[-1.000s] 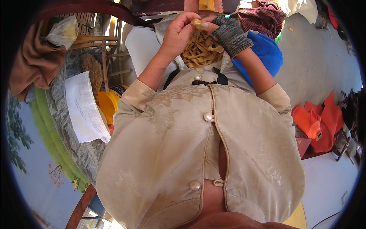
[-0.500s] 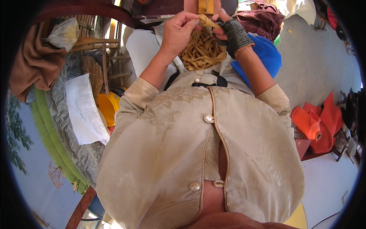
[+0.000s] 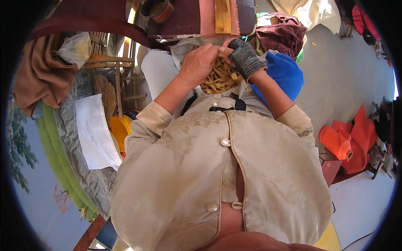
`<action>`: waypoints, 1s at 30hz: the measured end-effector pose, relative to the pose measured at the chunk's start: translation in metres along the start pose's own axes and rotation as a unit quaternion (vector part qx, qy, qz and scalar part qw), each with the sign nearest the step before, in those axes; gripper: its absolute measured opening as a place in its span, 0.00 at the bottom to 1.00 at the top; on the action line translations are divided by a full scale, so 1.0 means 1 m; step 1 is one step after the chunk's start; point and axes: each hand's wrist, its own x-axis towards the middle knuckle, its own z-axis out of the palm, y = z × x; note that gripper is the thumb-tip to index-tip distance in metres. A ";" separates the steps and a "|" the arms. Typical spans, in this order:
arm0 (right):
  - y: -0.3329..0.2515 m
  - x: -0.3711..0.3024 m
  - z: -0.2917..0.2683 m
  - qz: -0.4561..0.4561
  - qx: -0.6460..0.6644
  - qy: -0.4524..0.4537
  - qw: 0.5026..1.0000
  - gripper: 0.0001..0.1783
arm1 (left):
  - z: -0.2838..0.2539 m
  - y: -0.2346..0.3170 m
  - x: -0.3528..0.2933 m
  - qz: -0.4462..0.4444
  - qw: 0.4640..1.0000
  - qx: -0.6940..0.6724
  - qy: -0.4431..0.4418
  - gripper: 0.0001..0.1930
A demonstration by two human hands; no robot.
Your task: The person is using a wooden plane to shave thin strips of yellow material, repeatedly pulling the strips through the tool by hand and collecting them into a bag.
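Above a heap of yellow-brown strips (image 3: 220, 79) in my lap, my two hands meet fingertip to fingertip. My bare left hand (image 3: 200, 62) has its fingers bent and pressed together, its back toward me. My right hand (image 3: 244, 57), in a grey fingerless glove, is closed as well, its thumb and fingers at the left hand's tips. Whatever lies between them is hidden by the fingers. A pale grey cloth or bag (image 3: 181, 52) rims the heap on the left.
Ahead, a dark red table (image 3: 184, 21) bears a pink cloth (image 3: 207, 16), a yellow wooden slat (image 3: 222, 16) and a dark pot (image 3: 158, 10). Blue cloth (image 3: 282, 75) lies by my right forearm. A wooden chair (image 3: 117, 83) and a yellow bucket (image 3: 120, 129) stand left.
Both hands have come down from the table edge to over the heap. The yellowish strip they held between them no longer shows. My view has tilted, revealing more of the table.
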 end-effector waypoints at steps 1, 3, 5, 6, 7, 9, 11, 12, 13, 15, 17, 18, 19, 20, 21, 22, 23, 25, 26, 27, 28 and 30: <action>0.008 0.004 -0.002 0.013 0.011 -0.014 1.000 0.12 | 0.001 -0.004 0.000 0.016 1.000 0.021 -0.003 0.08; 0.015 0.004 -0.001 -0.022 -0.063 -0.002 0.998 0.12 | 0.006 -0.015 0.002 0.067 0.996 0.055 0.027 0.07; 0.019 0.004 0.009 -0.138 -0.101 0.042 0.984 0.11 | 0.007 -0.029 0.004 0.102 0.990 0.083 0.040 0.08; 0.017 0.002 0.014 -0.194 -0.119 0.063 0.972 0.11 | 0.007 -0.039 0.006 0.130 0.985 0.095 0.062 0.08; 0.011 0.000 0.018 -0.210 -0.132 0.066 0.966 0.11 | 0.009 -0.049 0.010 0.130 0.984 0.093 0.073 0.08; -0.005 -0.007 0.023 -0.239 -0.155 0.072 0.956 0.11 | 0.013 -0.062 0.014 0.131 0.983 0.086 0.093 0.08; -0.004 0.002 0.017 -0.230 -0.150 0.084 0.958 0.10 | 0.017 -0.063 0.020 0.063 0.994 0.062 0.068 0.06; -0.008 0.003 0.014 -0.223 -0.135 0.102 0.960 0.09 | 0.016 -0.055 0.025 0.018 0.997 0.043 0.057 0.06; -0.009 0.005 0.009 -0.216 -0.121 0.120 0.961 0.09 | 0.018 -0.050 0.028 -0.027 0.998 0.025 0.045 0.05; -0.007 0.017 -0.007 -0.217 -0.201 0.135 0.946 0.12 | 0.023 -0.056 0.034 -0.138 0.942 -0.306 0.008 0.07; -0.019 0.027 -0.025 -0.070 -0.257 0.100 0.959 0.14 | 0.018 -0.056 0.043 -0.243 0.701 -0.668 -0.055 0.09; -0.015 0.035 -0.033 -0.073 -0.293 0.111 0.947 0.16 | 0.014 -0.051 0.046 -0.243 0.675 -0.695 -0.042 0.08; -0.007 0.042 -0.041 -0.077 -0.329 0.123 0.933 0.17 | 0.013 -0.050 0.048 -0.242 0.678 -0.693 -0.043 0.08; -0.003 0.047 -0.044 -0.082 -0.363 0.132 0.918 0.18 | 0.012 -0.052 0.049 -0.241 0.682 -0.689 -0.043 0.08; 0.000 0.051 -0.046 -0.103 -0.363 0.135 0.916 0.19 | 0.011 -0.054 0.051 -0.240 0.686 -0.685 -0.044 0.07; 0.003 0.054 -0.048 -0.123 -0.363 0.138 0.913 0.20 | 0.012 -0.055 0.053 -0.242 0.715 -0.655 -0.032 0.07; 0.000 0.054 -0.047 -0.145 -0.363 0.140 0.910 0.21 | 0.014 -0.058 0.056 -0.244 0.743 -0.623 -0.019 0.07; -0.009 0.052 -0.046 -0.235 -0.443 0.144 0.853 0.20 | 0.017 -0.061 0.062 -0.248 0.783 -0.570 0.012 0.06; -0.016 0.050 -0.045 -0.278 -0.480 0.146 0.819 0.19 | 0.019 -0.061 0.065 -0.250 0.796 -0.551 0.030 0.06; -0.021 0.051 -0.045 -0.268 -0.482 0.146 0.822 0.19 | 0.020 -0.061 0.068 -0.253 0.808 -0.530 0.047 0.06; -0.025 0.053 -0.044 -0.258 -0.484 0.145 0.824 0.19 | 0.019 -0.062 0.071 -0.252 0.814 -0.522 0.050 0.06; -0.027 0.059 -0.045 -0.231 -0.469 0.159 0.838 0.19 | 0.017 -0.063 0.076 -0.250 0.825 -0.504 0.054 0.06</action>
